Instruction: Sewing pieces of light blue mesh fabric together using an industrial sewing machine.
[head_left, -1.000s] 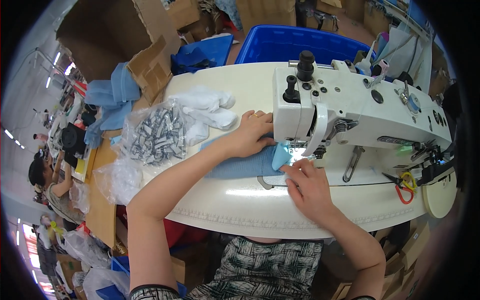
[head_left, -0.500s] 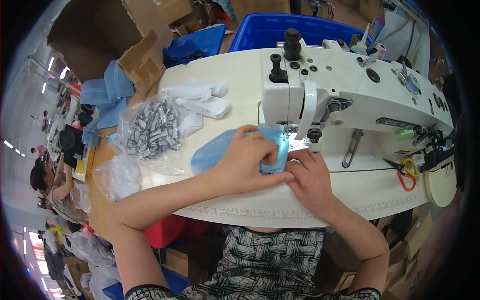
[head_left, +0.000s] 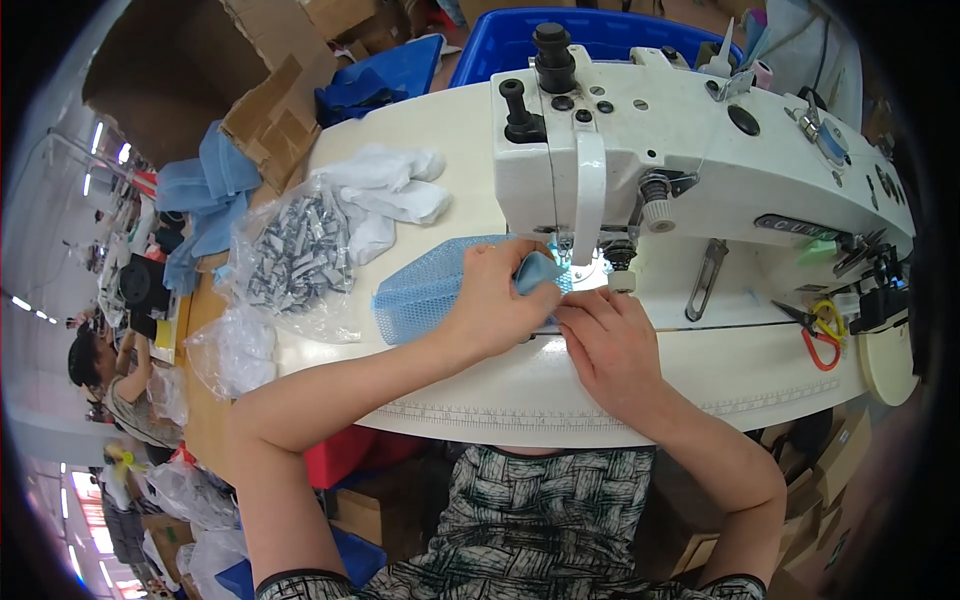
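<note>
Starting left: bag of metal clips (head_left: 295, 255) sits near the table edge (head_left: 480, 415). Left hand (head_left: 500, 305) pinches the folded blue mesh fabric (head_left: 430, 290) by the sewing machine needle (head_left: 578, 262); right hand (head_left: 610, 345) presses flat beside it, fingers together. Scissors (head_left: 820, 335) lie well apart.

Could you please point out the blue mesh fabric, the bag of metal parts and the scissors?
blue mesh fabric (head_left: 425, 295), head view, left flat part.
bag of metal parts (head_left: 295, 255), head view, middle.
scissors (head_left: 820, 335), head view, handles.
</note>
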